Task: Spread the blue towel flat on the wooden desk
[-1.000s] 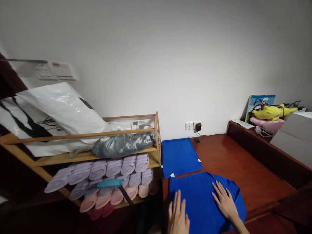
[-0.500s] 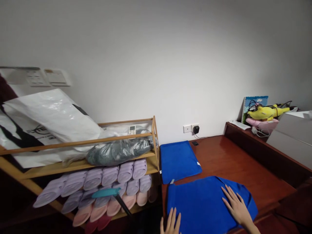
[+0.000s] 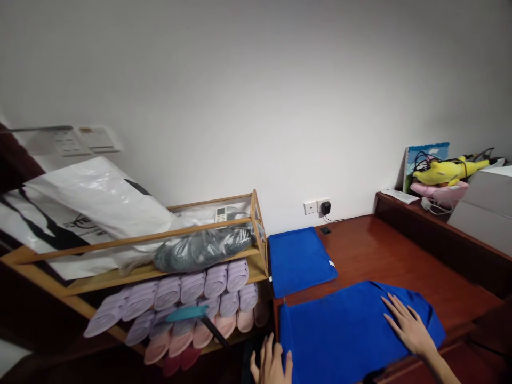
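Far L, we had the wooden rack point(image 3: 258, 261) w/ lilac slippers point(image 3: 193, 286). Then came our L hand point(image 3: 272, 367) at the L edge of the front blue cloth point(image 3: 340, 330), fingers bent, slightly apart (couldn't tell if they gripped fabric). The rear blue cloth point(image 3: 302, 261) lay flat on the desk point(image 3: 372, 245) nr the wall point(image 3: 256, 106); the front one lay nearer us, R end creased. Our R hand point(image 3: 410, 328) rested there palm down, fingers wide. Far R sat a yellow plush toy point(image 3: 446, 172).

cloth point(image 3: 332, 336): matt | tabletop point(image 3: 372, 256): smooth wood | bag point(image 3: 108, 197): glossy plastic
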Available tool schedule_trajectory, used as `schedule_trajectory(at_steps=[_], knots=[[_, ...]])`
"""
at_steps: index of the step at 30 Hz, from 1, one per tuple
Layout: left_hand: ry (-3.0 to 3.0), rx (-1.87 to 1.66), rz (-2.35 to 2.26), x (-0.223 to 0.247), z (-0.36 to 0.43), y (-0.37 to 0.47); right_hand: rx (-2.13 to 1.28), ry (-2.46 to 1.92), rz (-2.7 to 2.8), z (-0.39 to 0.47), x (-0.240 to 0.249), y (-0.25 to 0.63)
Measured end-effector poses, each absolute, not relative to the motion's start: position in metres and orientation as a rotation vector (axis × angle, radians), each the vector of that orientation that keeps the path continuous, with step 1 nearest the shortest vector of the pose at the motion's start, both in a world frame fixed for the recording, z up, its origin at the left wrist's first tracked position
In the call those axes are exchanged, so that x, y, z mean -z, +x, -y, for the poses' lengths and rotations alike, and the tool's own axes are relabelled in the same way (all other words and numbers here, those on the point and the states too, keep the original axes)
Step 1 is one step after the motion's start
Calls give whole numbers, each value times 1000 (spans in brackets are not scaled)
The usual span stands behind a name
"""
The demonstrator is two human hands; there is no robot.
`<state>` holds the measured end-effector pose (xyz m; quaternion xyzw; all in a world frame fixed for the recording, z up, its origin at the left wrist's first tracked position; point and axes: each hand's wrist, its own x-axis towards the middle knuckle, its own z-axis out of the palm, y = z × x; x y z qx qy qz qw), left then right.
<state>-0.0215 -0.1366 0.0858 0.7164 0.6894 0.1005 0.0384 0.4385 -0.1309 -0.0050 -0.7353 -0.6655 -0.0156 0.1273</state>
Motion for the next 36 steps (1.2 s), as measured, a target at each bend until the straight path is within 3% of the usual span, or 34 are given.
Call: schedule_trajectory(at_steps=[5, 9, 18, 26, 36], knots=[[2485, -471, -1697, -101, 124, 14, 74, -2160, 1931, 131, 4, 445], [2518, -387, -1414, -90, 122, 40, 95, -2187, 1925, 134, 6, 453], [2140, -286, -1807, -62, 135, -39, 174, -2186, 1945, 138, 19, 471], [1470, -796, -1616, -59, 123, -51, 211, -2207, 1919, 139, 24, 472], [923, -993, -1546, -46, 70, -52, 199, -2189, 1923, 137, 23, 473]])
